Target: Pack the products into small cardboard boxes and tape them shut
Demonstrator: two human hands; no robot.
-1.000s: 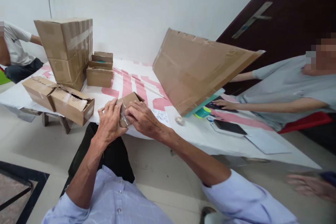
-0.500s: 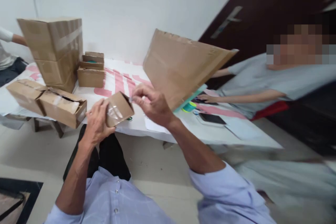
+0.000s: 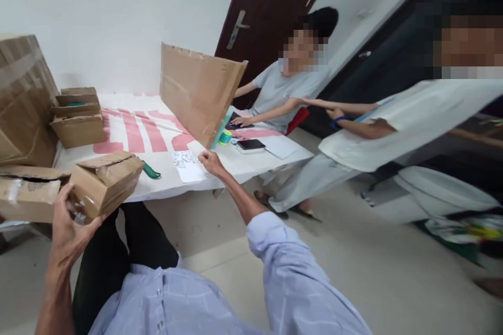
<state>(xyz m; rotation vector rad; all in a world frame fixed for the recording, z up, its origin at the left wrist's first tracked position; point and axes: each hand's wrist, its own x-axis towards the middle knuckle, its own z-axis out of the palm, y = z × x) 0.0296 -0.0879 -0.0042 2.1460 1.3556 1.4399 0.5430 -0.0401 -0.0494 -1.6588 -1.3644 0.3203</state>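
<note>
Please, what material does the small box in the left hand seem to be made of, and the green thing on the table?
The small box looks like brown corrugated cardboard, matte, with a glossy clear tape patch reflecting light at its end. The green thing seems to be plastic, smooth and evenly coloured, though it is too small to tell for sure.

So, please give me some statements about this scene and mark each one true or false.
1. The left hand holds a small cardboard box. True.
2. The right hand grips the green-handled tool. False: the tool lies on the table, apart from that hand.
3. A white printed paper lies beside the right hand. True.
4. The large cardboard sheet lies flat. False: it stands tilted on the table.
5. The phone is in someone's hand. False: it lies on the table.
</note>
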